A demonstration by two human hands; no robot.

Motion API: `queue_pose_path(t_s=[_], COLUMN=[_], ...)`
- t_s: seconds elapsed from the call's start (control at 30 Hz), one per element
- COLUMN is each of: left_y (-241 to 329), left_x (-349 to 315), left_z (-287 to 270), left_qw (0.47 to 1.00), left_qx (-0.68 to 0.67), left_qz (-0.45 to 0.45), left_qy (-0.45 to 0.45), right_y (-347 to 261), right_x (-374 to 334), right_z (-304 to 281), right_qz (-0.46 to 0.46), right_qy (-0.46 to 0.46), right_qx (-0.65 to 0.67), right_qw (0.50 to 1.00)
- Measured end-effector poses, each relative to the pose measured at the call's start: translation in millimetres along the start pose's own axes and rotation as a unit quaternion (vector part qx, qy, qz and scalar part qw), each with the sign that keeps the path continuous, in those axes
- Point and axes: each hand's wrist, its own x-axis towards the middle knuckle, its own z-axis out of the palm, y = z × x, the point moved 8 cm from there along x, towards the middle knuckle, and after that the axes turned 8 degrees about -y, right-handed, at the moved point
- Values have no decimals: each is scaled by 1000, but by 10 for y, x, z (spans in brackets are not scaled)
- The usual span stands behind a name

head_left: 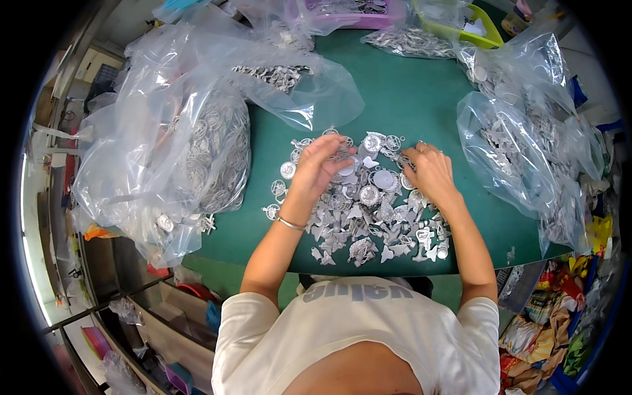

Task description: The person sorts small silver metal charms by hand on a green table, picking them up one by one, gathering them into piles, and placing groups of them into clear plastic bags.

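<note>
A heap of small silver-grey metal charms (370, 195) lies in front of me, with round discs, openwork rings and figure shapes mixed together. At the heap's far left side is my left hand (316, 164), its thumb and fingers curled around several openwork charms (341, 153). A metal bangle (291, 224) circles that wrist. My right hand (430, 172) rests at the far right side of the heap. Its fingers bend inward with the tips down among the charms, and what they pinch, if anything, is hidden.
The heap lies on a green tabletop (408, 85). Clear plastic bags of grey metal pieces stand at the left (220, 155) and right (503, 141). A purple tray (395, 14) and a yellow-green tray (490, 34) sit at the far edge. Drawers (174, 316) are below left.
</note>
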Motion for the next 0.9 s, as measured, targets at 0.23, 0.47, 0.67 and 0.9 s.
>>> queue_pose_path(t_s=[0.23, 0.47, 0.67, 0.9], left_y=[652, 488, 438, 651], left_x=[-172, 232, 335, 302], left_z=[-98, -284, -234, -523], left_qw=[656, 598, 609, 818], left_qx=[727, 794, 788, 566], left_qz=[134, 82, 95, 17], left_qy=[151, 70, -9, 104], right_y=[440, 182, -476, -645], right_x=[-88, -27, 505, 753], right_z=[-233, 314, 191, 380], right_qz=[48, 116, -66, -151], right_qy=[208, -55, -36, -40], right_qx=[243, 879, 277, 150], right_qw=[946, 459, 958, 976])
